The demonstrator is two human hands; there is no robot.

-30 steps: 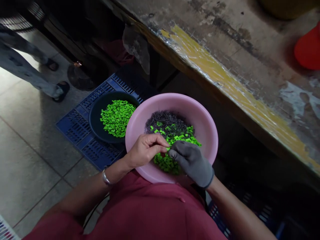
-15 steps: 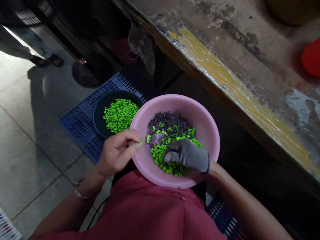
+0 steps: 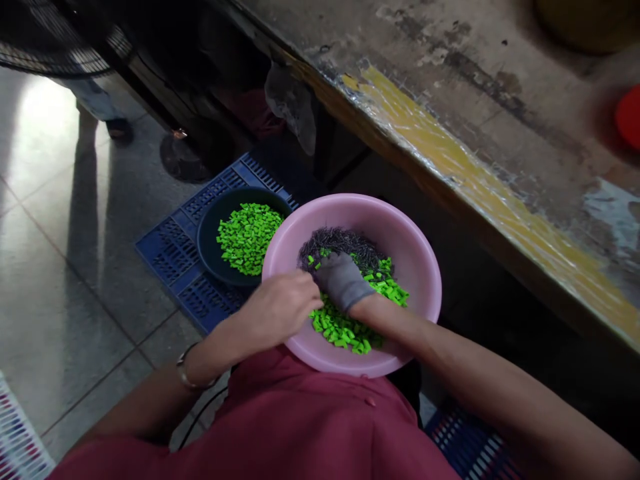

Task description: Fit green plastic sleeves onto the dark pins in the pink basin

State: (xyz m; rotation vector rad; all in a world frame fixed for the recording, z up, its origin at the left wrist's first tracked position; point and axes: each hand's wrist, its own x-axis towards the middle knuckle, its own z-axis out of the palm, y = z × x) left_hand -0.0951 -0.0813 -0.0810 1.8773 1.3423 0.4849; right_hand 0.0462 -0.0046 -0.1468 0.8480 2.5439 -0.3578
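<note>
A pink bowl (image 3: 420,267) rests on my lap, holding a heap of thin dark pins (image 3: 350,239) at the back and small green plastic pieces (image 3: 345,330) at the front. My bare left hand (image 3: 283,308) reaches over the bowl's left rim with its fingers curled together against the glove. My right hand (image 3: 341,280), in a grey glove, lies in the middle of the bowl, fingers bent down where pins and green pieces meet. What either hand pinches is hidden. Left of the pink bowl stands a black bowl (image 3: 207,250) with a pile of green pieces (image 3: 247,237).
The black bowl sits on a blue slatted crate (image 3: 167,252) on the tiled floor. A worn wooden bench (image 3: 450,87) with a yellow taped edge runs across the right, a red object (image 3: 629,117) on it. Another person's foot (image 3: 117,128) stands far left beside a fan base (image 3: 183,159).
My left hand, which was out over the bowl's left rim with a green piece, has come back in to the glove. My right hand moved up toward the dark pins.
</note>
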